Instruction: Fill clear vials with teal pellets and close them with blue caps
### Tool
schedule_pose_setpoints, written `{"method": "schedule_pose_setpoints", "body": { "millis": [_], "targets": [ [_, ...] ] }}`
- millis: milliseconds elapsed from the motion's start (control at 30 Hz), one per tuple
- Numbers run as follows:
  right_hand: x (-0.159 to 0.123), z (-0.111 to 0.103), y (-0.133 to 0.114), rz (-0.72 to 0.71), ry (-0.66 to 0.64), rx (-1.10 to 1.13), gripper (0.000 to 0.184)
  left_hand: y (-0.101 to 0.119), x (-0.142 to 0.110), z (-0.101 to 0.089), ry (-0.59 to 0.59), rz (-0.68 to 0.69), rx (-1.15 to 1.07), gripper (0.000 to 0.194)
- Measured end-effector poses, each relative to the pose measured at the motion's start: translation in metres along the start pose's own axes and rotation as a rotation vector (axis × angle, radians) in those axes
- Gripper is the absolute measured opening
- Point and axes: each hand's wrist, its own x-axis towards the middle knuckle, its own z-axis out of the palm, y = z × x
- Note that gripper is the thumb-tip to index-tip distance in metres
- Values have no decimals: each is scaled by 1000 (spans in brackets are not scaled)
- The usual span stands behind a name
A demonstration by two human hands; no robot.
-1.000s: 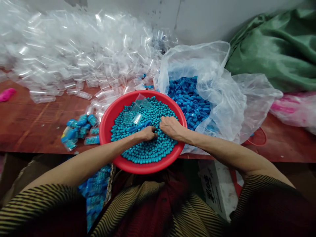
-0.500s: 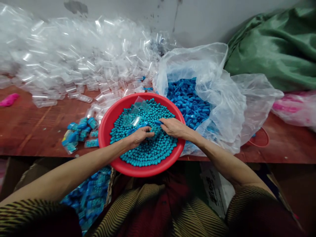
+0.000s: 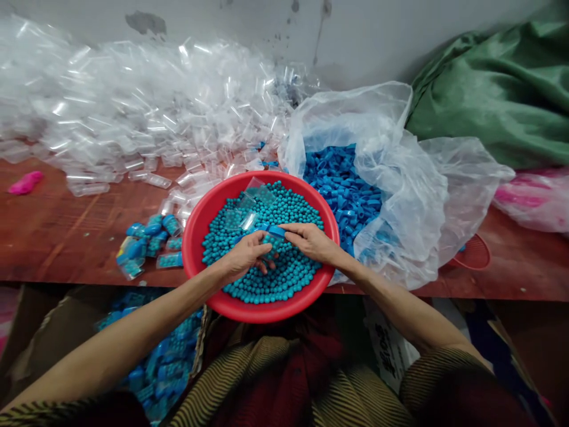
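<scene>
Since half second ago, your right hand (image 3: 313, 243) has brought blue cap (image 3: 277, 231) in closer to your left hand (image 3: 243, 256). Right thumb and fingers pinch cap, over turquoise beads (image 3: 262, 290) in red basin (image 3: 194, 240). Your left hand half-curled, lower fingers loose; can't tell what it grips. Clear containers (image 3: 242, 218) lie on beads beyond left hand. On worktop (image 3: 57, 237): bead-filled containers (image 3: 153, 240) left of basin, plastic bag (image 3: 404, 201) of blue pieces (image 3: 342, 187) right.
</scene>
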Motion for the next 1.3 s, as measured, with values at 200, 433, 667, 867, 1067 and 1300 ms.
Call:
{"method": "schedule_pose_setpoints", "body": {
  "millis": [200, 433, 667, 867, 1067, 1300],
  "targets": [
    [-5, 9, -6, -10, 118, 100, 27, -4, -8, 8, 35, 107, -47, 40],
    [-5, 14, -7, -25, 181, 245, 26, 0, -13, 10, 24, 168, -100, 56],
    [-5, 13, -11, -43, 162, 231, 25, 0, -16, 10, 102, 194, -107, 76],
    [-3, 13, -11, -198, 162, 148, 22, 0, -18, 9, 124, 245, -63, 64],
    [0, 14, -3, -246, 56, 166, 21, -3, -16, 11, 146, 242, -83, 39],
    [2, 7, -9, -61, 12, 459, 31, 1, -17, 5, 127, 257, 43, 37]
  ]
}}
